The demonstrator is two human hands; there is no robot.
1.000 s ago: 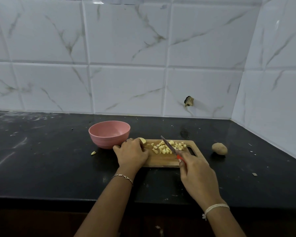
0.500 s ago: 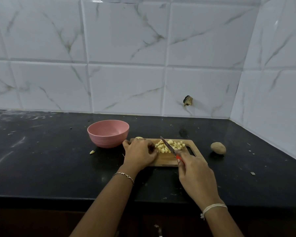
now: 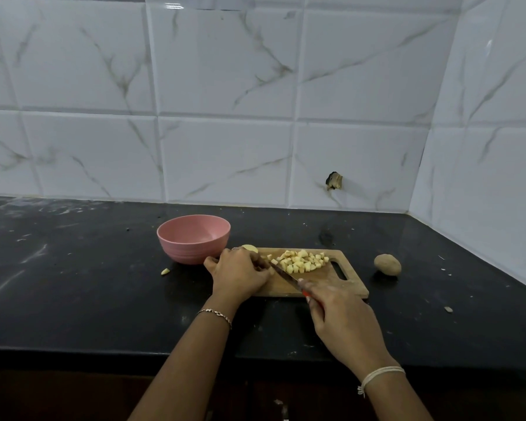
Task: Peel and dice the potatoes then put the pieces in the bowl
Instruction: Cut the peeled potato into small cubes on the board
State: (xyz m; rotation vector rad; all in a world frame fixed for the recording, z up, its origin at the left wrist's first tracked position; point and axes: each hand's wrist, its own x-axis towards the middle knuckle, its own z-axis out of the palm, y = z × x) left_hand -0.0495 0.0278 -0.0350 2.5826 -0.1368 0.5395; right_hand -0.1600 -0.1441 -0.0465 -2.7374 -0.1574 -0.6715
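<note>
Wooden and pale brown, a cutting board (image 3: 325, 287) lies flat on the black tabletop (image 3: 73, 284), in front of a wall of white tiles (image 3: 225, 86) with grey veins. On the far half of the board there is a small heap of yellow potato cubes (image 3: 301, 262). The right hand (image 3: 343, 317) has its grip closed around the red handle of a knife (image 3: 284, 275), and the blade points to the left across the board, with its tip near the fingers of the left hand (image 3: 240, 273). The left hand rests on the left end of the board with the fingers curled down. Whether its grip holds a piece of potato I cannot tell, because the fingers hide that place. Just behind this hand a peeled chunk of potato (image 3: 249, 248) shows at the corner of the board. A pink bowl (image 3: 192, 252) stands upright just beside the board, on its left, and I see nothing inside it. One unpeeled potato (image 3: 387, 264) lies on the tabletop to the right, apart from the board. A single small potato piece (image 3: 165, 271) lies on the tabletop near the bowl.
</note>
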